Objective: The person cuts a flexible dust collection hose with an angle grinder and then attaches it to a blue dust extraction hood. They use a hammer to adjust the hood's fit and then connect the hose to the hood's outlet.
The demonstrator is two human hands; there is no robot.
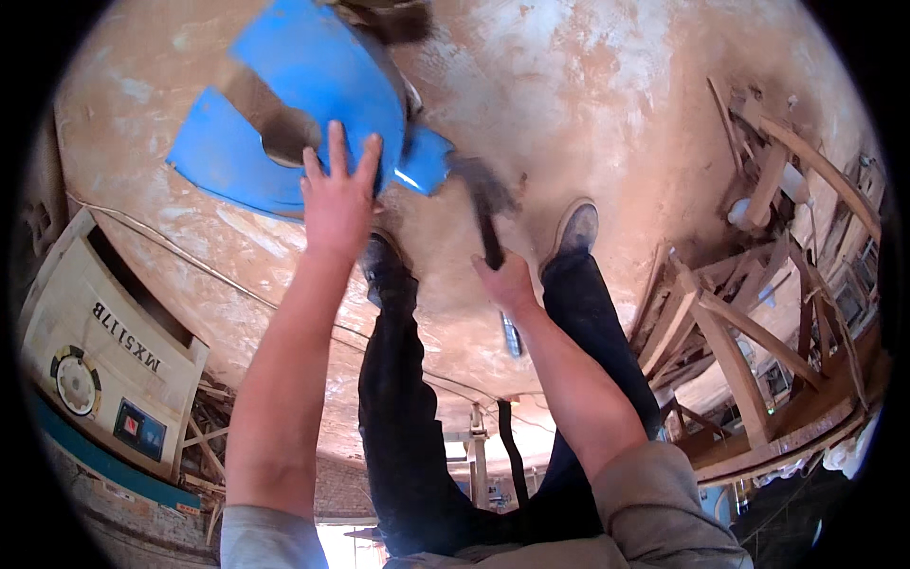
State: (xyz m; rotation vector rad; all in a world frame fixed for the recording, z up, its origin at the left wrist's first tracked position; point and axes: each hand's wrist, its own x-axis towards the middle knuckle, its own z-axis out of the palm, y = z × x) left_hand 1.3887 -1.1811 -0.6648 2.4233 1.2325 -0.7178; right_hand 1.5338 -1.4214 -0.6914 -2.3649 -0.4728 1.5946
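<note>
A blue curved panel (pixel 318 66), shaped like a broken ring with a round gap in the middle, is in front of me at the upper left. My left hand (pixel 339 194) rests on its near part, fingers spread across the blue surface. On its right side a smaller blue tab (pixel 426 163) sticks out. My right hand (pixel 509 283) is wrapped round what looks like a hammer (pixel 489 235). Its dark head is smeared by motion and sits close beside the tab; I cannot tell whether they touch. The handle's lower end shows below my fist.
A beige machine cabinet (pixel 114 351) with a round dial stands at the left. Wooden frames and loose timber (pixel 730 351) are piled at the right. A cable (pixel 223 278) runs over the stained floor (pixel 578 85). My two shoes flank the work, one dark shoe (pixel 574 230) right of the hammer.
</note>
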